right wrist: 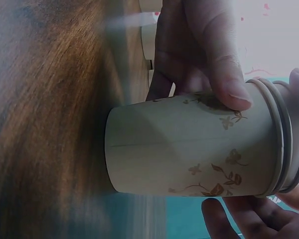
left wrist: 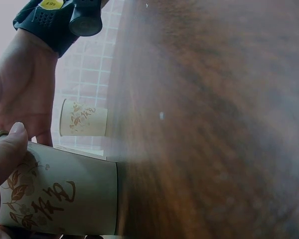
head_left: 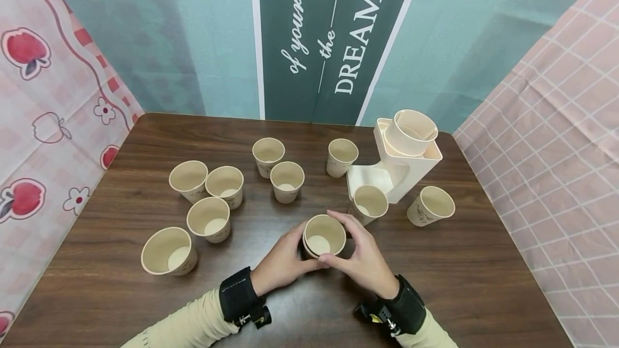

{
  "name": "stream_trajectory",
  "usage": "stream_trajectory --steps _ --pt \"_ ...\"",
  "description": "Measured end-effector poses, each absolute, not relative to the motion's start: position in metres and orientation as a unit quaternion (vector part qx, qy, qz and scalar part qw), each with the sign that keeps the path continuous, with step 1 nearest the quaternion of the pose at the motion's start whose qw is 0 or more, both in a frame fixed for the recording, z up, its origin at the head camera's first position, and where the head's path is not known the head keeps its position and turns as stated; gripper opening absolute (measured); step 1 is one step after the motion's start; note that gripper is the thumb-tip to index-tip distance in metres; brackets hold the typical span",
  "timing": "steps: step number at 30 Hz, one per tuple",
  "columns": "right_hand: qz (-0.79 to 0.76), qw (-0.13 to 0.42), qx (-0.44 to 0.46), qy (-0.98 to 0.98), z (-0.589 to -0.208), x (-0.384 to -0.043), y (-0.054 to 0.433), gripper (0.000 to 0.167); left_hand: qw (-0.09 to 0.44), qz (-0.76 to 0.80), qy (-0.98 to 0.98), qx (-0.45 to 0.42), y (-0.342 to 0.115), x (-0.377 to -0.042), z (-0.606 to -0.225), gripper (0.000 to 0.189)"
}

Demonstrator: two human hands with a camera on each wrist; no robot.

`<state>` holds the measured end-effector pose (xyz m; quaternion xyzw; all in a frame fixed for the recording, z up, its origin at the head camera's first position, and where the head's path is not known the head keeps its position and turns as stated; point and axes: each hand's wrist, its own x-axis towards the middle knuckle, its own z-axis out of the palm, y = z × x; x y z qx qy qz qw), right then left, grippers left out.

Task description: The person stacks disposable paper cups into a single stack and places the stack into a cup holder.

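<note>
In the head view a stack of nested paper cups (head_left: 325,230) stands on the brown wooden table, mouth up. My left hand (head_left: 282,261) grips its lower left side, thumb across the near side. The right hand (head_left: 364,259) holds the upper part by the rim, with its thumb at the front and fingers round the far side. Seen from the right wrist, the stack (right wrist: 189,149) shows several rims close together, and its base is right at the tabletop. Brown leaf print and writing mark the cup wall (left wrist: 65,194) in the left wrist view.
Left of the hands stand several single cups (head_left: 209,219); two more (head_left: 286,182) are behind the stack. A white stand (head_left: 403,176) at the back right bears a cup-shaped piece (head_left: 411,132) on top. Cups (head_left: 431,205) stand around it, one (head_left: 369,203) close to my right fingers.
</note>
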<state>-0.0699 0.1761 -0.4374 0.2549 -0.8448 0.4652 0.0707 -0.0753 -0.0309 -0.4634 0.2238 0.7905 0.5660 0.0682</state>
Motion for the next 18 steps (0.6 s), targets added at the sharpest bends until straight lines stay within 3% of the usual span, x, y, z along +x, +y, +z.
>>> stream_trajectory --steps 18 --pt "0.458 0.046 0.257 -0.85 -0.4381 -0.07 0.1767 0.081 0.062 0.56 0.794 0.227 -0.0315 -0.0755 -0.4651 0.074"
